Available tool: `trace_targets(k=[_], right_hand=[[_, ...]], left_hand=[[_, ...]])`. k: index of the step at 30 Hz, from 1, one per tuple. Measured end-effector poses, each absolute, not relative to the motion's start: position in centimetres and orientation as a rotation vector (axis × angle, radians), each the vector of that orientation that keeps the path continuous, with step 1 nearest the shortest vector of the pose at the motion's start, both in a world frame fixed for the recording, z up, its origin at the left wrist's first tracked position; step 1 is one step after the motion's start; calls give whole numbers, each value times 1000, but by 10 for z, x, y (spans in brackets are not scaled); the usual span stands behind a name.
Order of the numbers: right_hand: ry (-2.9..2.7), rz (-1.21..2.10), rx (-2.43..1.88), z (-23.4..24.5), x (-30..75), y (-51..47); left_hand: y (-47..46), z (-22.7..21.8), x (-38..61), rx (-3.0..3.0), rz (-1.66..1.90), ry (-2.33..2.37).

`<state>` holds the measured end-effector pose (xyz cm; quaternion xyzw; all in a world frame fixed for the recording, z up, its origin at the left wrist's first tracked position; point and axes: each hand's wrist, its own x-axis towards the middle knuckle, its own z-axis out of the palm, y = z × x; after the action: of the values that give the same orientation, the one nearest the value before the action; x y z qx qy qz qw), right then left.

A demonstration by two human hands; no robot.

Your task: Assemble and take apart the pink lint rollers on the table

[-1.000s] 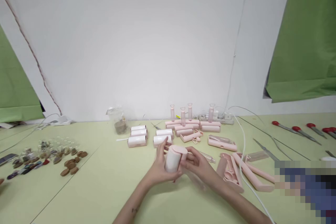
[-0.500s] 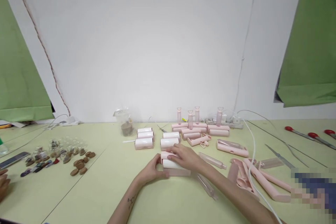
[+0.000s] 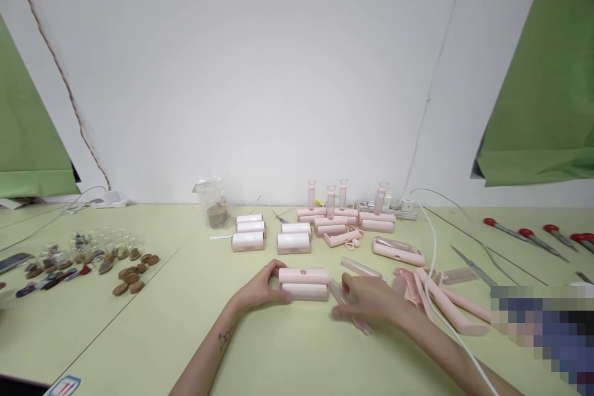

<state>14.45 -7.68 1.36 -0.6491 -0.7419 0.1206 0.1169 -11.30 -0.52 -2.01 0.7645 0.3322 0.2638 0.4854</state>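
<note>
My left hand (image 3: 264,284) grips the left end of a pink lint roller (image 3: 304,276) that lies on the table. A white roll shows along its front under the pink cover, which has a small round hole on top. Just to the right, my right hand (image 3: 366,300), slightly blurred, has its thumb and fingers closed round a clear pinkish tube handle (image 3: 362,326) lying aslant. A second clear tube handle (image 3: 359,267) lies behind that hand. Farther back are several white rolls (image 3: 248,241) in two columns.
Pink lint rollers with upright clear handles (image 3: 377,219) stand by the wall. Loose pink parts (image 3: 457,309) and a white cable (image 3: 434,247) lie at the right, with red-handled tools (image 3: 526,234) beyond. Cork stoppers (image 3: 130,278) and small glass domes (image 3: 93,247) are at the left.
My right hand has left the lint roller and moved right and down to the tube handle. A pink cover now sits over the white roll. The left hand keeps its hold.
</note>
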Motion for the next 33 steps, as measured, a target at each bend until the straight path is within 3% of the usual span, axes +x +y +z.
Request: trace_targets(k=[6, 14, 26, 33], right_hand=[[-1948, 500, -1899, 28, 183, -90], [-1800, 803, -1238, 40, 138, -79], [-1928, 820, -1346, 49, 129, -66], [-1988, 650, -1442, 49, 119, -74]], left_hand=[[-27, -18, -95, 1979, 578, 819], [-33, -25, -77, 1984, 605, 779], [-35, -24, -79, 1955, 597, 796], [-38, -25, -75, 1922, 675, 920]])
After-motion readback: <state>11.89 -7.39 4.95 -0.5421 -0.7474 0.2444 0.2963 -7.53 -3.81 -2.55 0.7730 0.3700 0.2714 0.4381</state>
